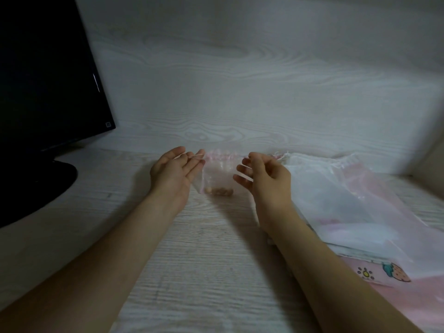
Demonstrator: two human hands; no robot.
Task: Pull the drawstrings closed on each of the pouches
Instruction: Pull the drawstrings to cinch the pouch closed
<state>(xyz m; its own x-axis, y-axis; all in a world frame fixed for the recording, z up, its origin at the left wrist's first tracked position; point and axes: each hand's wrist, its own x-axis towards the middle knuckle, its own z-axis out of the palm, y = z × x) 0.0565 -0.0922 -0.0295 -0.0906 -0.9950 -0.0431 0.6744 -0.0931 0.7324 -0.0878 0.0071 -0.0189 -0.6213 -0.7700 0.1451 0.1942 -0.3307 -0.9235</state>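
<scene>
As left hand pinches drawstring, pouch gathered

No readable text anywhere; the small square mark on the monitor is illegible.

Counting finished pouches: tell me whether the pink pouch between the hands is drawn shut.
Not fully shut: the pink pouch has a ruffled top still as wide as its body; the left hand pinches a drawstring.
</scene>
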